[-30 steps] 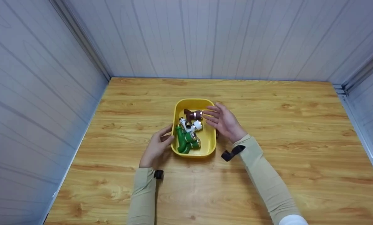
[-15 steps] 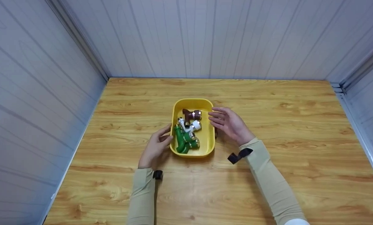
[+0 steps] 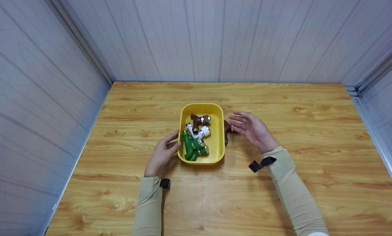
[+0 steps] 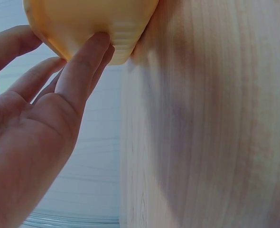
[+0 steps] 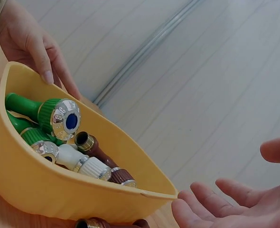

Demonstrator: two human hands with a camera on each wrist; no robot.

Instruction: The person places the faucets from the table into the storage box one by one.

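Note:
A yellow plastic bin (image 3: pixel 217 154) stands on the table in the head view. Inside lie two green taps (image 3: pixel 190 151), a white tap (image 3: pixel 205 131) and a brown tap (image 3: pixel 196 121), all with chrome-trimmed knobs. My left hand (image 3: pixel 163 152) rests its fingertips against the bin's left wall; the left wrist view shows those fingers (image 4: pixel 78 71) extended along the yellow side. Right of the bin, my right hand (image 3: pixel 255 131) hovers with fingers spread and holds nothing. Beneath its fingertips another brown tap (image 3: pixel 227 132) lies on the table beside the bin, partly hidden by bin and hand.
The wood-grain table (image 3: pixel 123 108) reaches a pale panelled back wall (image 3: pixel 202 39), with a side wall (image 3: pixel 25 98) on the left. Black straps (image 3: pixel 262 164) with wrist cameras sit at both sleeve cuffs.
My right hand has drawn away from over the bin's right rim, moving right and slightly toward me. More of the brown tap outside the bin now shows. The left hand stays at the bin.

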